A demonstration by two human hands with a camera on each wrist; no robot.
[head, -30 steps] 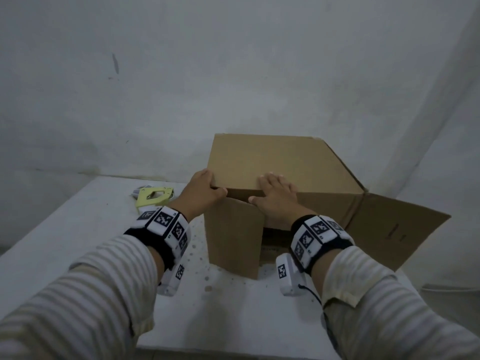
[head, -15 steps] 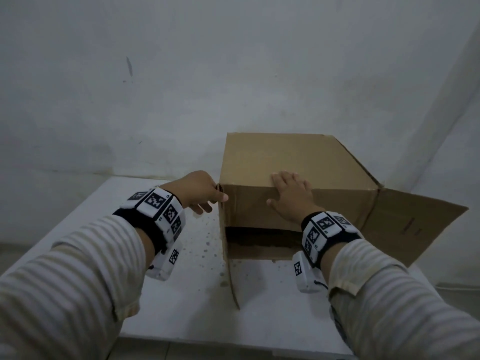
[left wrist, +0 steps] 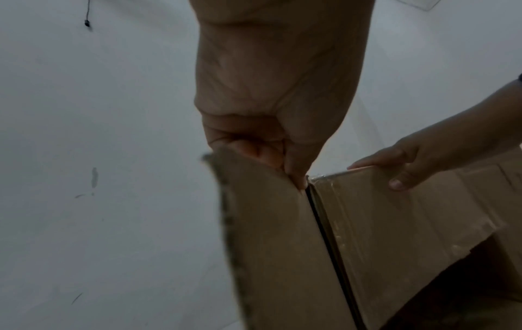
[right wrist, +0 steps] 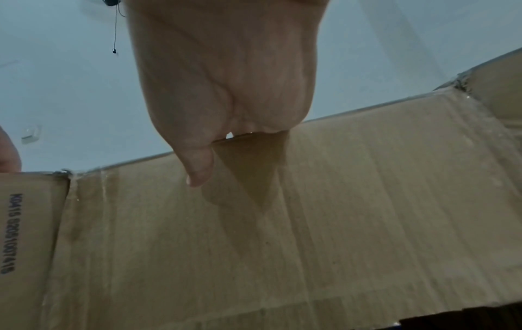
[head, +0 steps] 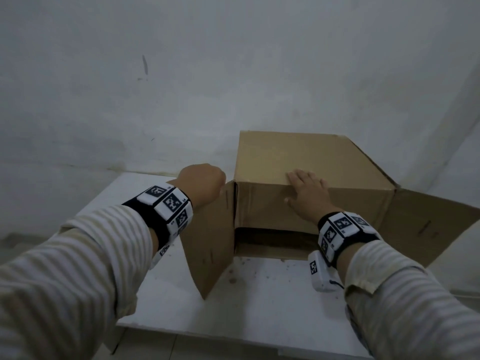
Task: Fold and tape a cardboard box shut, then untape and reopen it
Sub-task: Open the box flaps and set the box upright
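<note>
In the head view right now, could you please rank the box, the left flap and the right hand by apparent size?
1. box
2. left flap
3. right hand

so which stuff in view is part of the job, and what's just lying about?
Job:
- box
- left flap, pinched by left hand
- right flap, open
- right hand, flat on the box

Lying about:
- table
</note>
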